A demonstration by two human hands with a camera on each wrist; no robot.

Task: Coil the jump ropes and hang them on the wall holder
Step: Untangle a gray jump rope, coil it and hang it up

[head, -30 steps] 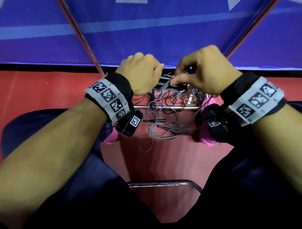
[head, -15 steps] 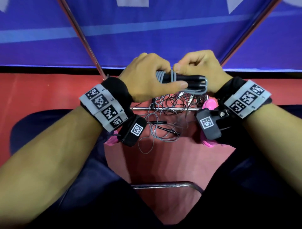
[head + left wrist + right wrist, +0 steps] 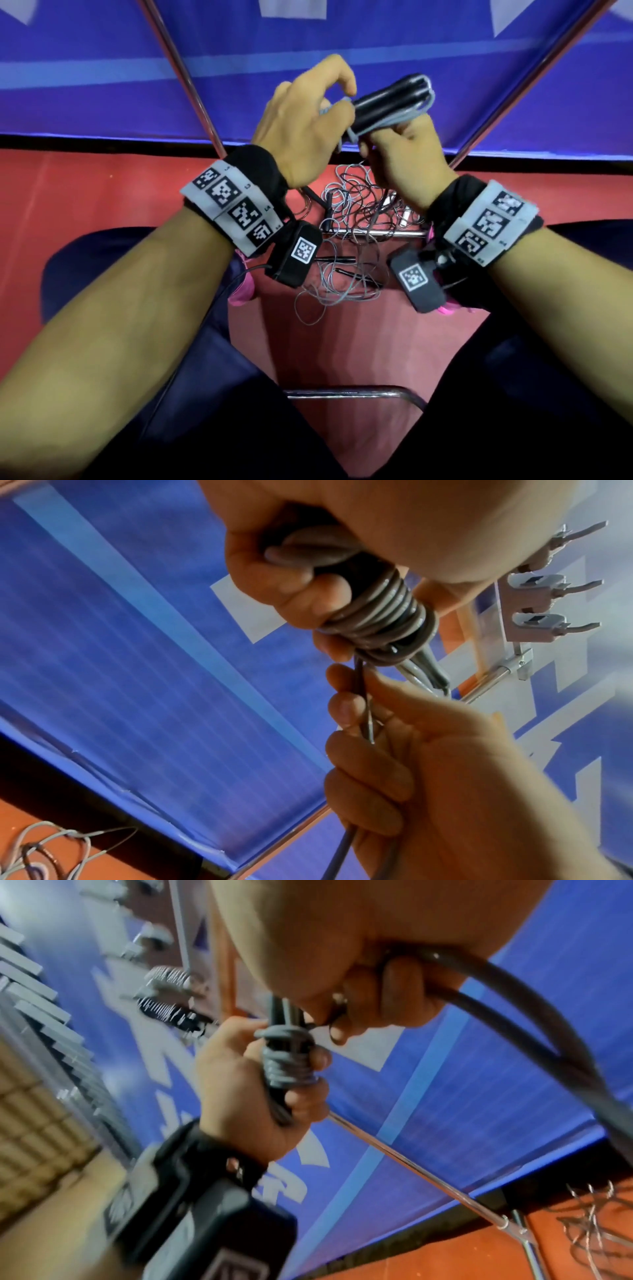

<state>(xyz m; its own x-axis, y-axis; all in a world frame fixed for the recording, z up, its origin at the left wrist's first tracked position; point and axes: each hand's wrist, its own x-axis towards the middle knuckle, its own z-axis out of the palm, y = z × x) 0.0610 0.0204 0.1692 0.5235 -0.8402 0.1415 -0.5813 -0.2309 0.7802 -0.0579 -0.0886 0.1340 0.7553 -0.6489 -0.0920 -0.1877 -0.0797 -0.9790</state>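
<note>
Across the bottom of the frame, two forearms in marker-printed wristbands [image 3: 236, 209] rise toward the centre, where a person winds up a jump rope [image 3: 394, 99]. The left hand [image 3: 305, 123] is curled tight round the two black handles, which lie side by side with several turns of grey cord [image 3: 377, 615] packed round them. Just below it, the right hand [image 3: 407, 164] pinches the free tail of that cord between thumb and fingers, holding it taut under the coil.

A second earlier both hands were low over the pile on the floor. Half a second ago the bundle lay level between them. Now it is lifted to upper centre and tipped up to the right, against the backdrop. On that evidence the winding looks nearly done, with the tail being snugged or tucked; hanging has not begun.

Beyond the hands, between the wrists, a tangle of ropes [image 3: 352, 212] lies on the red floor [image 3: 85, 205] by a chrome bar [image 3: 394, 233], which suggests more coiling remains. Farthest back stands a blue banner [image 3: 102, 102]. In the left wrist view the wall holder [image 3: 534, 587], a row of pale hooks, shows at the right edge, apart from the bundle.
</note>
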